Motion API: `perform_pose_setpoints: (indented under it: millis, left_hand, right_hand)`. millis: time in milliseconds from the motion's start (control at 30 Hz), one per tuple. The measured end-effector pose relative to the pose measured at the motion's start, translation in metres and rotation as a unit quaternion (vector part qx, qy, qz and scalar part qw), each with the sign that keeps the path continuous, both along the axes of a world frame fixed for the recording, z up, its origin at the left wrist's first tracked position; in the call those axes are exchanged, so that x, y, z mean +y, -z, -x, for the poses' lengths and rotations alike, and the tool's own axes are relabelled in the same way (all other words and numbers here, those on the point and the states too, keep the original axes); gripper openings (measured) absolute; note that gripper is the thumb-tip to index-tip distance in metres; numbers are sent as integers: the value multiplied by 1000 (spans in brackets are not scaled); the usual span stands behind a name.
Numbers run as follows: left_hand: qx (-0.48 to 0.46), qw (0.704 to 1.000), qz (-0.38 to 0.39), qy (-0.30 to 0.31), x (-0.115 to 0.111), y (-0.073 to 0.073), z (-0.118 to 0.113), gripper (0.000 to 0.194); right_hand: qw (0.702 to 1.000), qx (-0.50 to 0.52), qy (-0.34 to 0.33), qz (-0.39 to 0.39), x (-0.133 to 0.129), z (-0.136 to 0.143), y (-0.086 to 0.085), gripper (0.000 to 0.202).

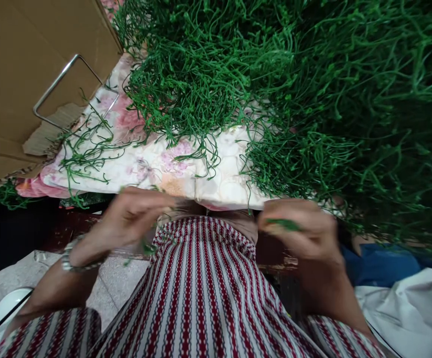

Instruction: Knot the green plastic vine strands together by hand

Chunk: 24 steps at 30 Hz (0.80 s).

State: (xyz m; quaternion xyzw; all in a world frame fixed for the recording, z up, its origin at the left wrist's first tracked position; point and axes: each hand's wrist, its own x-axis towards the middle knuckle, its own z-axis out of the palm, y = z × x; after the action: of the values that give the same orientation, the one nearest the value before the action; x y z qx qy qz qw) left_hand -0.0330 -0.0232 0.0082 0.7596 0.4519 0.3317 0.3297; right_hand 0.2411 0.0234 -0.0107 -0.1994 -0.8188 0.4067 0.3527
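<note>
Curls the right hand (pixel 300 226) around a short green piece (pixel 283 223), gripping it between thumb and bent fingers. Bends the left hand (pixel 132 216) as well, thumb and fingertips drawn toward each other (too blurred there to make out a pinch). Shows green scraps (pixel 147 247) just below the left fingertips, apart from them. Has, beyond the fingers of both hands, a broad heap of thin green stems (pixel 208 74) on a floral cloth (pixel 223 159), reaching nearest to the right knuckles. Shows a few loose stems (pixel 85 159) beyond and to the left of the left fingers. Has a cardboard box (pixel 33 59) farther out on that side, with a bent metal wire (pixel 55 89) in front of it. Wears a bracelet (pixel 67 258) behind the left fingers, and a striped garment (pixel 204 288) between and below both hands.
</note>
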Motion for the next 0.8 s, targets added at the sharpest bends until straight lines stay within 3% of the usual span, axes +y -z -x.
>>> perform_pose_setpoints:
  millis: [67,167,333,533,633,733,800]
  left_hand:
    - [-14,999,7,-49,5,-3,3,17]
    - [-20,998,50,-46,12,-1,-5,13]
    - [-92,987,106,-74,15,11,-19,15]
    - [-140,985,64,-72,11,23,-25,18]
    - [-120,989,48,-67,9,25,-29,19]
    - [-88,992,41,-78,9,26,-30,22]
    - [-73,994,43,-76,9,26,-29,23]
  right_hand:
    - [997,-8,70,-5,5,-7,-4,13]
    - [999,-43,26,-14,9,6,-5,9]
    - [984,-49,155,70,4,46,4,12]
    - [977,-43,106,180,-3,69,18,25]
    - [984,-53,91,145,-6,73,22,25]
    - [988,-60,118,83,-8,74,22,19]
    - [987,-72,134,49,-9,72,21,27]
